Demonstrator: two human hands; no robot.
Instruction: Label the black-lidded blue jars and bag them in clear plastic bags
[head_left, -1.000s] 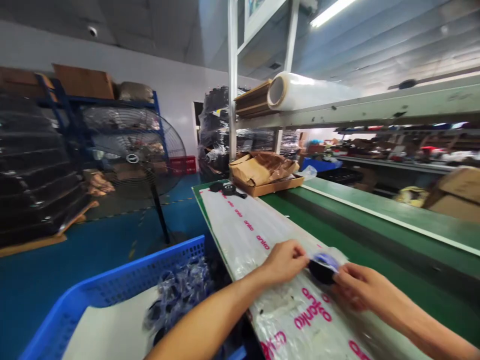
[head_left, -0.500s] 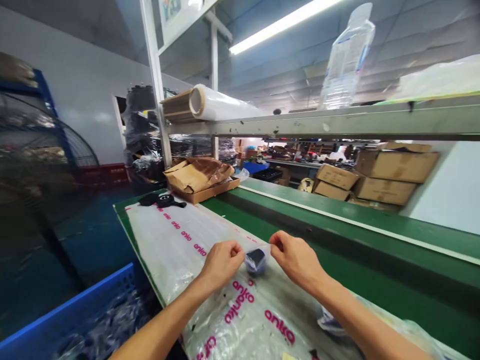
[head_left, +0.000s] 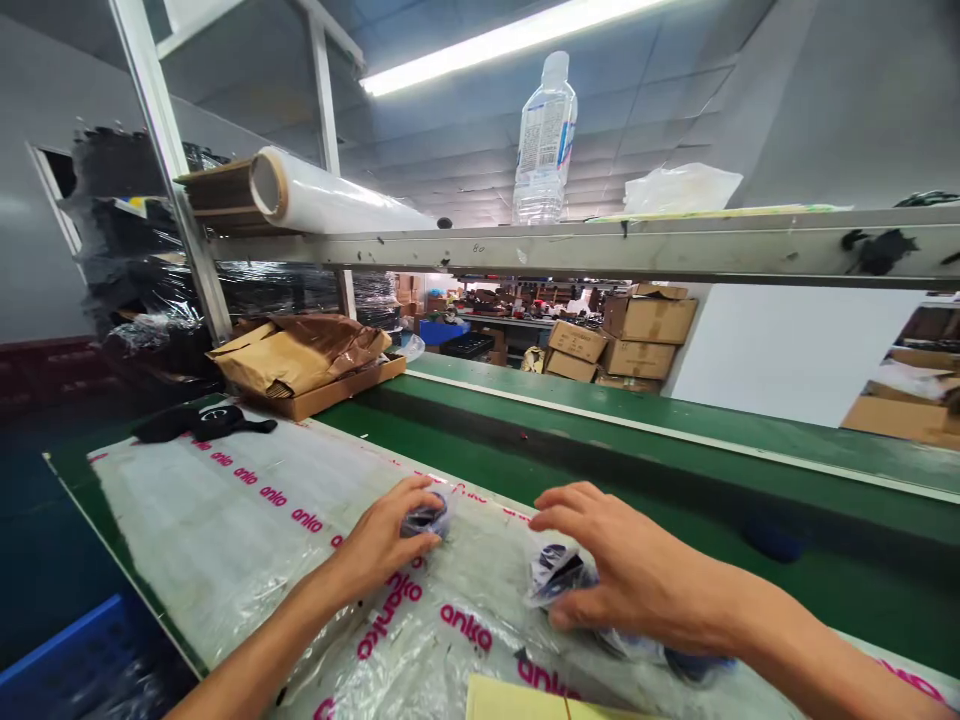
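My left hand [head_left: 386,530] curls its thumb and fingers around a small dark item in a clear plastic bag [head_left: 426,516], just above or on the plastic-covered worktop [head_left: 247,540]. My right hand [head_left: 600,545] is spread, its thumb and fingers on either side of another clear-bagged dark item [head_left: 556,572]; I cannot tell whether it touches the bag. Further bagged dark items [head_left: 694,662] lie partly under my right wrist. The worktop's cover carries pink "anko" lettering.
A green conveyor belt [head_left: 465,425] runs behind, with a blurred dark blue item [head_left: 776,540] on it. Black items [head_left: 214,420] lie at the far left near a cardboard tray [head_left: 337,390]. A blue crate [head_left: 67,655] stands lower left; a yellow paper stack [head_left: 525,700] lies in front. A shelf [head_left: 480,250] spans above.
My hands have parted from pinching the edges of one bag. The left is now around a bagged item, and the right has opened over another one. The view has turned right.
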